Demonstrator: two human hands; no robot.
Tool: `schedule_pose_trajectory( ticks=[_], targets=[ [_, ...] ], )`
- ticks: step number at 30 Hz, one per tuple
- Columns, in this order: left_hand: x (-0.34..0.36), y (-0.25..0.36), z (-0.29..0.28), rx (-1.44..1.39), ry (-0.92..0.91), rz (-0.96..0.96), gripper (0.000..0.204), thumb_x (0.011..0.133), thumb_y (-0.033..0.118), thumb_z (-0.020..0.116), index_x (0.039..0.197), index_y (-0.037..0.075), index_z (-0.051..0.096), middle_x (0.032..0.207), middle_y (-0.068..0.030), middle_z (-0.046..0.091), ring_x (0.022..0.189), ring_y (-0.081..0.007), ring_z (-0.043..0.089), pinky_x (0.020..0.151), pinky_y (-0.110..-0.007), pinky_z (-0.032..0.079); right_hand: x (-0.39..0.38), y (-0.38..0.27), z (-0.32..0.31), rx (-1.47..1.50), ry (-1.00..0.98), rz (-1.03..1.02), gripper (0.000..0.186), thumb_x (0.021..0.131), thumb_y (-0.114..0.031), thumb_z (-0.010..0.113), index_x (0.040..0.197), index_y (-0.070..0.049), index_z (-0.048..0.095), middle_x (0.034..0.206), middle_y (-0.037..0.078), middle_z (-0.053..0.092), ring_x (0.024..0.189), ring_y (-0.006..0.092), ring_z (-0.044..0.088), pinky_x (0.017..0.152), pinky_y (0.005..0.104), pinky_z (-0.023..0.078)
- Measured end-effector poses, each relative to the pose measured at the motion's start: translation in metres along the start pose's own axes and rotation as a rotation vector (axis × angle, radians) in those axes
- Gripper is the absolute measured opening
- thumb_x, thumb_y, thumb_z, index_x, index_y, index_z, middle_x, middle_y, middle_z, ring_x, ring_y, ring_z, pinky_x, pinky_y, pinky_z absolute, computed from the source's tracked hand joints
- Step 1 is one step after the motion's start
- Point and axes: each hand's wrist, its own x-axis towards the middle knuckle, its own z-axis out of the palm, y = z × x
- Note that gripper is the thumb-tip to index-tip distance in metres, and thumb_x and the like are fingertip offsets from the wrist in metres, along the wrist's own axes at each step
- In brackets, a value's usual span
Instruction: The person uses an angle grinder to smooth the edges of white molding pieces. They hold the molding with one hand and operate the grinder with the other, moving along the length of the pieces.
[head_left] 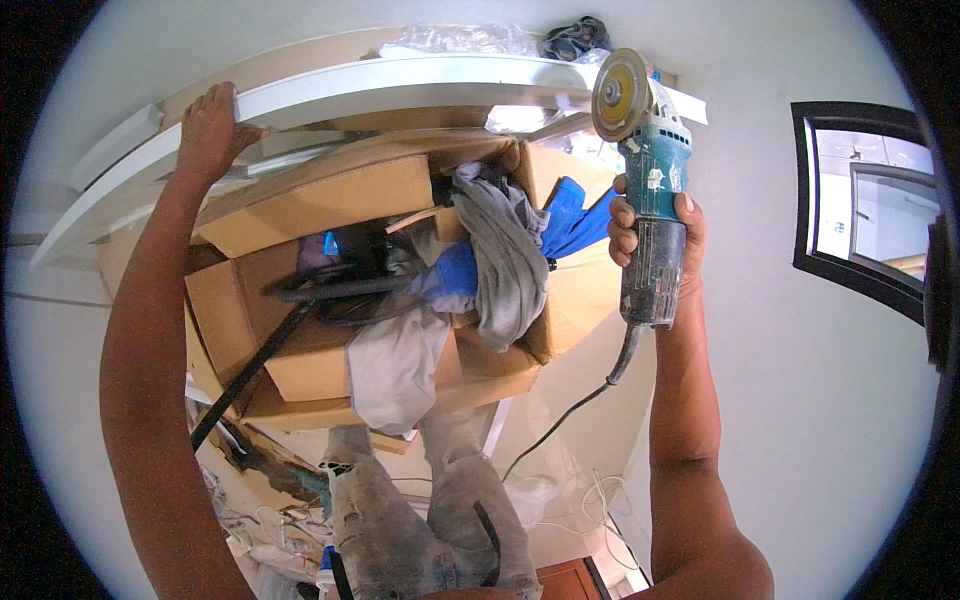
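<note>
- Two hands, well apart: the left hand point(210, 138) at upper left, the right hand point(692, 238) at right.
- One angle grinder point(656, 185), teal and black, upright at upper right; the right hand is clamped around its body, fingers on one side and thumb on the other.
- One round disc point(619, 95) on the grinder's upper end, its face toward the view. It overlaps the strip near its right end; I cannot tell whether they touch.
- One long white strip point(400, 82) across the top; the left hand is clasped over its edge, fingers on top and thumb toward the lower side.
- One cord point(562, 418), leaving the grinder's lower end and curving down toward the legs.
- One large cardboard box point(318, 215), flaps spread, below the strip and between the forearms.
- Three cloths at the box: one grey point(508, 265), one blue point(575, 218), one pale point(400, 365) hanging over the near edge.
- One black tube point(250, 372), sloping out over the box's left edge.
- Two trousered legs point(455, 515) below the box.
- One dark frame point(803, 190) at far right; a gap backed by pale wall point(755, 200) separates its edge from the grinder.
- The strip's right end juts past the grinder.
</note>
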Motion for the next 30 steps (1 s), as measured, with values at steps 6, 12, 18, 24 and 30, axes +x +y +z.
schedule_pose_trajectory(
  ticks=[6,12,18,24,30],
  targets=[
    [-0.0001,0.0016,-0.0003,-0.007,-0.029,-0.028,0.073,0.082,0.043,0.087,0.129,0.000,0.052,0.125,-0.0221,0.061,0.122,-0.0415,0.059,0.108,-0.056,0.043,0.0007,0.0014,-0.0016,0.007,-0.007,-0.026,0.074,0.085,-0.047,0.075,0.129,0.008,0.055,0.089,0.020,0.070,0.065,0.0265,0.073,0.054,0.0371,0.062],
    [0.0013,0.0034,-0.0028,0.012,-0.059,-0.049,0.073,0.082,0.043,0.087,0.129,-0.001,0.052,0.124,-0.0216,0.061,0.123,-0.0400,0.059,0.109,-0.057,0.042,0.0036,0.0006,-0.0011,-0.028,-0.032,-0.031,0.075,0.085,-0.049,0.076,0.129,0.007,0.055,0.089,0.019,0.069,0.065,0.0254,0.073,0.054,0.0363,0.062],
    [-0.0004,0.0055,-0.0032,0.014,-0.049,-0.056,0.073,0.081,0.041,0.088,0.129,-0.001,0.052,0.123,-0.0211,0.062,0.122,-0.0399,0.060,0.110,-0.057,0.042,0.0039,0.0009,-0.0008,-0.034,-0.011,-0.013,0.076,0.083,-0.052,0.076,0.128,0.006,0.054,0.089,0.016,0.069,0.066,0.0233,0.072,0.054,0.0344,0.061],
    [0.0007,0.0045,-0.0032,0.039,-0.058,-0.051,0.073,0.082,0.041,0.088,0.130,0.000,0.051,0.124,-0.0202,0.062,0.122,-0.0400,0.060,0.111,-0.057,0.042,0.0065,0.0010,-0.0014,-0.018,-0.026,0.007,0.075,0.083,-0.052,0.077,0.127,0.005,0.055,0.089,0.016,0.069,0.066,0.0238,0.073,0.055,0.0346,0.062],
    [-0.0009,0.0056,-0.0012,0.028,-0.040,-0.064,0.068,0.082,0.042,0.087,0.126,0.001,0.054,0.122,-0.0199,0.063,0.120,-0.0387,0.061,0.110,-0.057,0.042,0.0066,0.0010,-0.0025,-0.065,-0.008,-0.023,0.075,0.083,-0.052,0.076,0.125,0.006,0.056,0.089,0.017,0.070,0.066,0.0242,0.074,0.056,0.0354,0.063]
  ],
)
